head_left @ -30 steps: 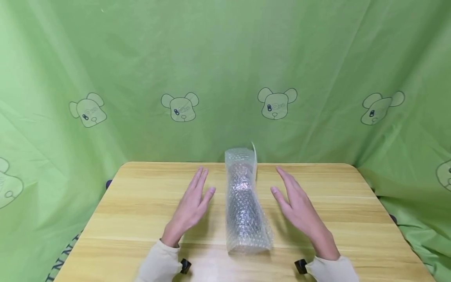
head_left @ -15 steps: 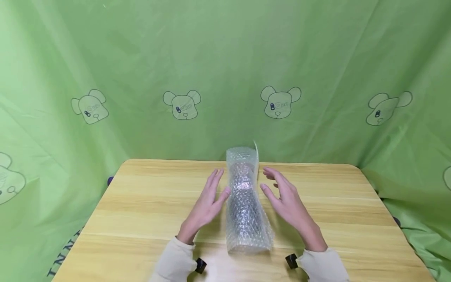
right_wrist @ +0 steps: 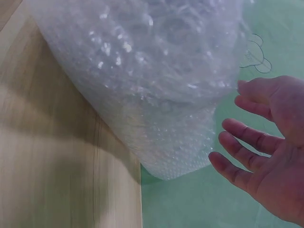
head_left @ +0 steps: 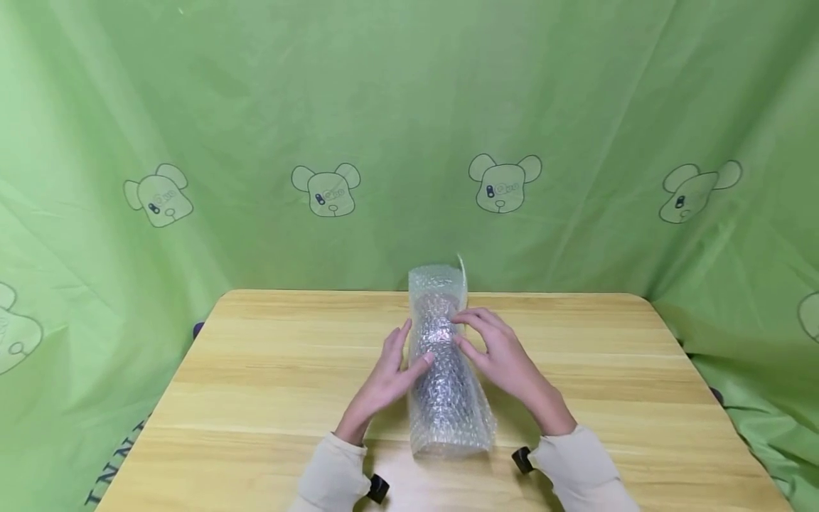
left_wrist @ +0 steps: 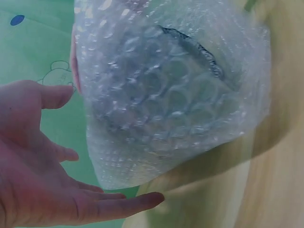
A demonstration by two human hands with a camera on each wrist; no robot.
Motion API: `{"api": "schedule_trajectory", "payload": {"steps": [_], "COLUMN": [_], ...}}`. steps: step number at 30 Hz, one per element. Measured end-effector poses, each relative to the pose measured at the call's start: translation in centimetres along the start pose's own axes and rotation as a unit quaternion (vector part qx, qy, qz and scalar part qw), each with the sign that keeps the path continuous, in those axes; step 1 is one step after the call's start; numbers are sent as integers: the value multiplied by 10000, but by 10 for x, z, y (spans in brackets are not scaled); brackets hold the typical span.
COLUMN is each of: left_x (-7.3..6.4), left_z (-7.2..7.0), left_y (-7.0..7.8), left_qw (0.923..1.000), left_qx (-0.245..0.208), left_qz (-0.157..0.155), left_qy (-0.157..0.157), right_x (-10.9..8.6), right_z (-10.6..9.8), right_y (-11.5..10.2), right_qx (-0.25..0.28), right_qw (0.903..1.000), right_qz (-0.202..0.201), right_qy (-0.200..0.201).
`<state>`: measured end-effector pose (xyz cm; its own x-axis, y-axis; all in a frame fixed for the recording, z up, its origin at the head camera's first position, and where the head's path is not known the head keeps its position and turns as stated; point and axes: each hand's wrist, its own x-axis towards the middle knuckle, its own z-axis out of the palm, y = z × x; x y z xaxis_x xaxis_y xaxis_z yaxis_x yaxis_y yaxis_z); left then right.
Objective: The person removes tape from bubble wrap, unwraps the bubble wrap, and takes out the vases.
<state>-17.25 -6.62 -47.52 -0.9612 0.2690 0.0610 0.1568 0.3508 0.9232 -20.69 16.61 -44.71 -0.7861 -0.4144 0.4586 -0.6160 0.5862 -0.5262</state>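
Observation:
A parcel of clear bubble wrap stands or lies in the middle of the table; something dark shows through it, its kind blurred by the bubbles. A loose flap edge sticks up at its far right. My left hand is at the parcel's left side, fingers fairly straight, thumb tip over the wrap in the head view. From the right, my right hand reaches to the upper part with bent fingers, its thumb and fingertips at the edge of the wrap. In the right wrist view, the bubble wrap is beside loosely bent fingers.
The light wooden table has rounded far corners. A green curtain printed with bear heads hangs behind it and along both sides. Small black devices sit at both cuffs.
Both hands have come inward from either side to the parcel. The right fingers have bent more and now overlap its right edge. The parcel has stayed in place.

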Motion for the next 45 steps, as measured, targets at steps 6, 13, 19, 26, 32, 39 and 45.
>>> {"api": "schedule_trajectory", "payload": {"steps": [6, 13, 19, 26, 32, 39, 45], "left_x": [-2, -3, -3, -3, -3, -3, -2], "left_z": [4, 11, 13, 16, 17, 15, 16], "left_y": [-2, -1, -2, -3, -4, -2, -2], "left_qw": [9995, 9986, 9978, 9968, 9968, 9970, 9972], "left_qx": [-191, -375, -599, -764, -750, -681, -636], "left_qz": [-65, -97, -19, -28, -68, -90, -97], "left_qy": [-224, -350, -287, -237, -270, -345, -374], "right_x": [7, 12, 17, 22, 25, 34, 37], "right_z": [4, 5, 7, 10, 11, 9, 9], "right_y": [-2, -6, -9, -9, -11, -14, -14], "right_qx": [-67, -168, -331, -591, -721, -779, -814], "right_qw": [9996, 9991, 9977, 9957, 9933, 9900, 9893], "right_qz": [-60, -103, -137, -308, -249, -207, -169], "right_qy": [-263, -388, -577, -650, -870, -1156, -1195]}}
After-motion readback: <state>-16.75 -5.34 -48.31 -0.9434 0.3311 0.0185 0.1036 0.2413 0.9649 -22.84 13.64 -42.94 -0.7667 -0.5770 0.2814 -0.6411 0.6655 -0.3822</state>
